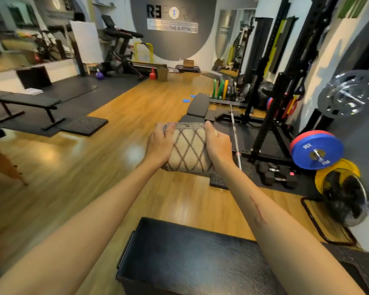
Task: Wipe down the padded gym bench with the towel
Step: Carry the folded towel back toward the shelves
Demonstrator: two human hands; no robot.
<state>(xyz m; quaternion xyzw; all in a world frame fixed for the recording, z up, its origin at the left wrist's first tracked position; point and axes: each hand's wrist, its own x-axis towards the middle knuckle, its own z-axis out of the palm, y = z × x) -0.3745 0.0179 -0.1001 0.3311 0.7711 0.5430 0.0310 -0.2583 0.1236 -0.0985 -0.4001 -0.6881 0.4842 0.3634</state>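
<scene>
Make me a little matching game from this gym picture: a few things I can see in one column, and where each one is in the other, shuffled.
Things:
1. towel
2. padded bench
3. blue weight plate
4. red kettlebell

Places:
A. far across the wooden floor, near the treadmill
B. held up between the left hand and the right hand
C. on the bar at the right, by the black rack
D. closest to the camera, under the forearms

Pairs: 1-B, 2-D, 3-C, 4-A
</scene>
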